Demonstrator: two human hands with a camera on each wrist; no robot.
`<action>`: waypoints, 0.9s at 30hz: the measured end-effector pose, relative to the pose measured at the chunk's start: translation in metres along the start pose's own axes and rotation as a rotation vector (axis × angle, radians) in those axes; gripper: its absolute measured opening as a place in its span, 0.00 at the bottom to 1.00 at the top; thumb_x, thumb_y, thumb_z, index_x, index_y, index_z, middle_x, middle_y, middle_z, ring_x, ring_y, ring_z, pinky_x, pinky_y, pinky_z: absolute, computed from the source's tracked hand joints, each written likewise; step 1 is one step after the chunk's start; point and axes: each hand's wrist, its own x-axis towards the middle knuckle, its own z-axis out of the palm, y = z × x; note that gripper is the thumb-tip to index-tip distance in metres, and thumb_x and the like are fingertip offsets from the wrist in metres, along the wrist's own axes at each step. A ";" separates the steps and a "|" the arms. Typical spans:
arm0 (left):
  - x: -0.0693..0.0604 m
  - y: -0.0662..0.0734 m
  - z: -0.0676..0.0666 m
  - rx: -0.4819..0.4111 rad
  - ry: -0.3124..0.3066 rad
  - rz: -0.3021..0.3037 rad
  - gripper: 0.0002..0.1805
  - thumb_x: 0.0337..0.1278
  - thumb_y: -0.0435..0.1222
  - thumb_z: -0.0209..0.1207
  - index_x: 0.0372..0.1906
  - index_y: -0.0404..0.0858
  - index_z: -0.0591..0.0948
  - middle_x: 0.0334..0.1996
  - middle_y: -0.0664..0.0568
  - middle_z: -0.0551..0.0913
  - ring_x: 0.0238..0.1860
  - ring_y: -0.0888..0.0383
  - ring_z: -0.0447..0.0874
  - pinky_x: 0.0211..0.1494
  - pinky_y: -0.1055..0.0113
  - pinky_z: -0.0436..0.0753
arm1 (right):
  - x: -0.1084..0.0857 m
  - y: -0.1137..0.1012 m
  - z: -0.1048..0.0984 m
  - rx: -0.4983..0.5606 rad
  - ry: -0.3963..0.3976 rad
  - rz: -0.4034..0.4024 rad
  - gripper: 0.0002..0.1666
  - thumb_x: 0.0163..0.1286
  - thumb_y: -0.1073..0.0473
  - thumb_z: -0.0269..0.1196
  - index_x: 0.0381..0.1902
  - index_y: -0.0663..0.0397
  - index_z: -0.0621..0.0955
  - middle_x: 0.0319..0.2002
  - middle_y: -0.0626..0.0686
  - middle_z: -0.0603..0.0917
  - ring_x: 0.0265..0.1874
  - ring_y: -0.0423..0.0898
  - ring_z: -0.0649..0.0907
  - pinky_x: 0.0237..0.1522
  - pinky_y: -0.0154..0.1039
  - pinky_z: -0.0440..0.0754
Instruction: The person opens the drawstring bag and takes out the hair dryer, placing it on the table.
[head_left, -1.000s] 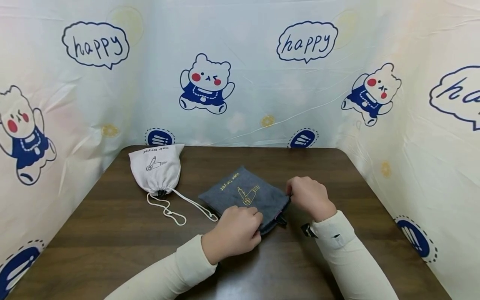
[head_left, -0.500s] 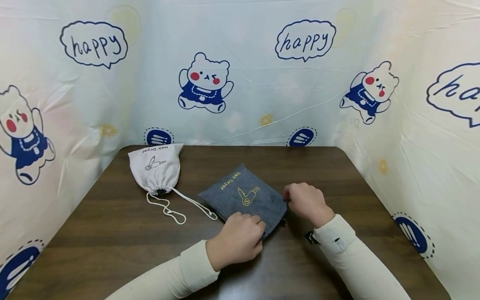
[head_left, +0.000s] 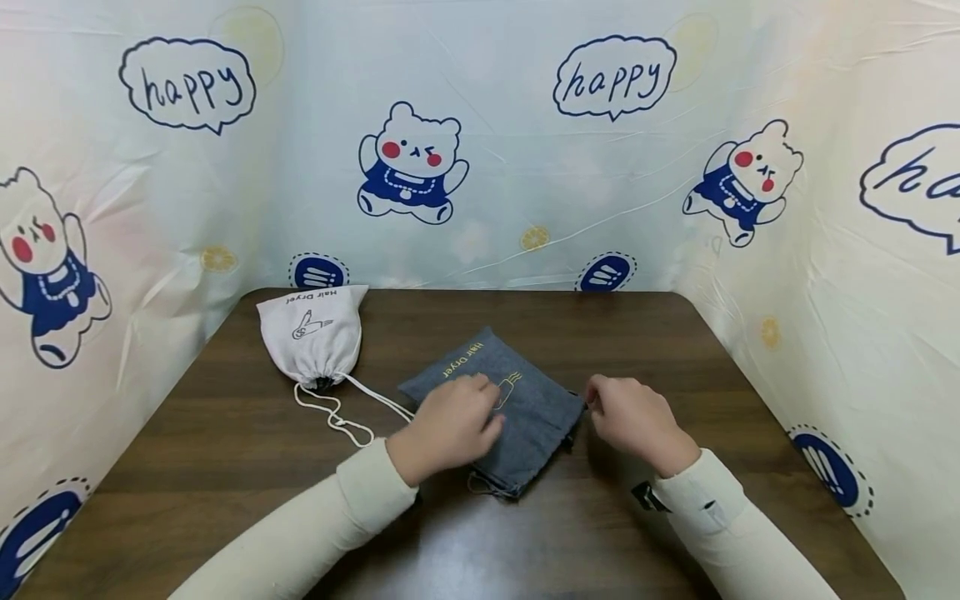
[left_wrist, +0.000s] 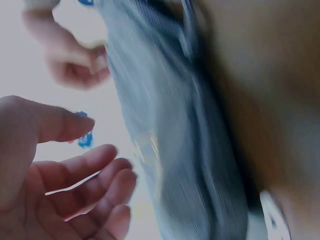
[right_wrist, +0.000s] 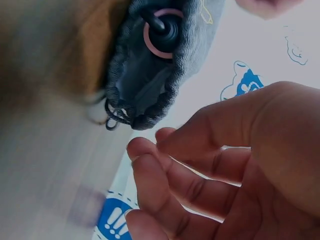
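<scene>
A dark grey drawstring bag (head_left: 536, 417) printed "Hair Dryer" in yellow lies on the table with its mouth towards the near right. Inside the gathered mouth, the right wrist view shows a dark round end with a pink ring (right_wrist: 147, 37) and a black cord stub. My left hand (head_left: 450, 421) hovers over the bag's near left part, fingers loosely bent and apart from the cloth in its wrist view. By the bag's right corner is my right hand (head_left: 637, 421); its thumb and fingertips come together just off the rim, with nothing visible between them.
A white drawstring bag (head_left: 315, 337), also printed "Hair Dryer", lies at the back left with its white cords (head_left: 335, 417) trailing forward. Printed cloth (head_left: 495, 167) hangs round the back and sides of the wooden table (head_left: 570, 533).
My left hand has left the bag's near edge and moved up and left over its print, baring the near corner. The right hand has shifted slightly right, off the bag's rim.
</scene>
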 end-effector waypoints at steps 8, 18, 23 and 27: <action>0.017 -0.063 0.006 -0.034 0.099 -0.157 0.06 0.69 0.34 0.60 0.35 0.39 0.85 0.32 0.50 0.81 0.32 0.52 0.79 0.39 0.57 0.81 | -0.023 -0.003 0.004 0.043 -0.054 0.016 0.03 0.64 0.50 0.69 0.31 0.39 0.87 0.25 0.39 0.82 0.22 0.39 0.77 0.26 0.41 0.76; 0.024 -0.095 0.019 -0.222 -0.153 -0.410 0.18 0.80 0.44 0.50 0.44 0.40 0.88 0.40 0.47 0.85 0.39 0.51 0.84 0.43 0.53 0.82 | -0.026 -0.012 0.019 0.045 -0.055 -0.030 0.08 0.64 0.44 0.73 0.25 0.30 0.88 0.21 0.33 0.82 0.19 0.35 0.76 0.25 0.42 0.76; 0.027 -0.102 0.022 -0.274 -0.224 -0.492 0.24 0.80 0.45 0.46 0.24 0.44 0.80 0.21 0.49 0.75 0.21 0.53 0.74 0.26 0.59 0.72 | -0.023 -0.014 0.022 0.035 -0.021 -0.044 0.09 0.65 0.46 0.74 0.24 0.33 0.88 0.20 0.34 0.81 0.19 0.36 0.76 0.24 0.41 0.75; 0.027 -0.107 0.022 -0.272 -0.233 -0.516 0.19 0.76 0.43 0.48 0.27 0.48 0.82 0.20 0.54 0.76 0.20 0.56 0.73 0.23 0.62 0.69 | -0.021 -0.013 0.023 0.041 -0.004 -0.059 0.09 0.66 0.50 0.73 0.24 0.35 0.89 0.19 0.34 0.80 0.18 0.36 0.75 0.24 0.40 0.74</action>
